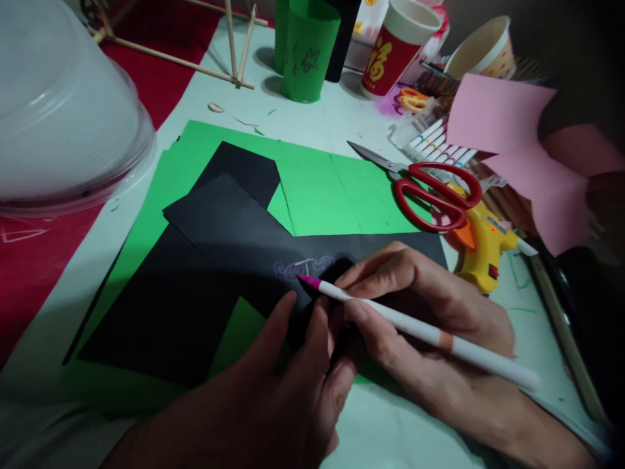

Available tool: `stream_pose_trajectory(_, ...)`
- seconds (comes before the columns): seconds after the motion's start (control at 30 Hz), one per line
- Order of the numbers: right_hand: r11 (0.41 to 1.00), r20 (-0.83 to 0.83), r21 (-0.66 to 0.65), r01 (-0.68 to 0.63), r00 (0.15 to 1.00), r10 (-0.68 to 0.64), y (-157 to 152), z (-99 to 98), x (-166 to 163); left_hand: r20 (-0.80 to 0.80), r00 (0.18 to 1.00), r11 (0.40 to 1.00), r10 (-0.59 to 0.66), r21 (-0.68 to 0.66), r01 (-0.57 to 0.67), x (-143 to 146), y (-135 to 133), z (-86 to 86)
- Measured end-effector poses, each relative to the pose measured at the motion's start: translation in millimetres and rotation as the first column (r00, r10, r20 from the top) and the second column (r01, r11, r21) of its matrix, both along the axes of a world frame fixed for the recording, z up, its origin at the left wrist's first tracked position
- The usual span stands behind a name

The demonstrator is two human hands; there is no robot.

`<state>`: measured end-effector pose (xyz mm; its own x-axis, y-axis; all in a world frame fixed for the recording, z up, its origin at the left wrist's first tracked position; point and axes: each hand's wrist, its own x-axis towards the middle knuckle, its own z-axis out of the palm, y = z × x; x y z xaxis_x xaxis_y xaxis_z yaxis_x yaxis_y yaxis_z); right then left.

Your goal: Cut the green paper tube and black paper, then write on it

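My right hand is closed around a white marker with a magenta tip. The tip meets a piece of black paper just below a faint pale curly drawing. Beside it, at the paper's near edge, is my left hand, its forefinger stretched out and its other fingers bent against the paper. The thumb side is partly shadowed. More black paper and large green sheets lie underneath. Red-handled scissors rest half open on the green, beyond my right hand.
A yellow glue gun lies at the right near pink paper and a case of markers. Green cups, a red paper cup and a wooden stick frame stand behind. A translucent plastic container fills the upper left.
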<state>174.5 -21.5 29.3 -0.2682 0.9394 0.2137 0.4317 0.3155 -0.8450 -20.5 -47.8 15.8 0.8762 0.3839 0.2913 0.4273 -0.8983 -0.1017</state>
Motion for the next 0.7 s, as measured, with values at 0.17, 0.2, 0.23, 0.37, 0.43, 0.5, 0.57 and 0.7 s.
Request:
stream_pose_trajectory(0.17,0.988,0.112,0.146,0.053,0.991,-0.07,-4,-4.1,4,-0.019,1.0,0.999,0.013,-0.034,-0.013,1,-1,-0.6)
stream_pose_trajectory(0.2,0.987,0.113,0.15,0.051,0.991,-0.069,-5,-4.7,5,-0.014,1.0,0.999,0.015,-0.036,-0.016,1,-2,-1.4)
stream_pose_trajectory(0.23,0.989,0.105,0.139,0.046,0.993,-0.061,-6,-4.9,5,-0.007,1.0,0.999,0.021,-0.031,-0.021,1,-2,-2.6)
stream_pose_trajectory(0.37,0.998,0.021,0.054,0.032,0.999,-0.033,-7,-2.4,5,0.055,0.997,0.997,0.056,0.052,-0.059,2,-3,-10.0)
stream_pose_trajectory(0.43,0.999,-0.016,0.026,0.024,1.0,-0.024,-6,-0.1,3,0.09,0.993,0.993,0.071,0.085,-0.079,2,-3,-12.9)
stream_pose_trajectory(0.5,1.0,-0.021,-0.011,-0.006,1.0,0.006,-4,2.1,2,0.101,0.993,0.995,0.053,0.083,-0.062,2,-3,-13.9)
stream_pose_trajectory(0.57,0.998,-0.009,-0.045,-0.037,0.999,0.037,-2,3.5,1,0.083,0.996,0.999,0.025,0.046,-0.029,1,-4,-13.2)
stream_pose_trajectory(0.7,0.999,0.049,-0.034,-0.027,0.998,0.028,-3,3.4,1,0.063,0.998,1.0,0.025,-0.011,-0.024,2,-5,-10.7)
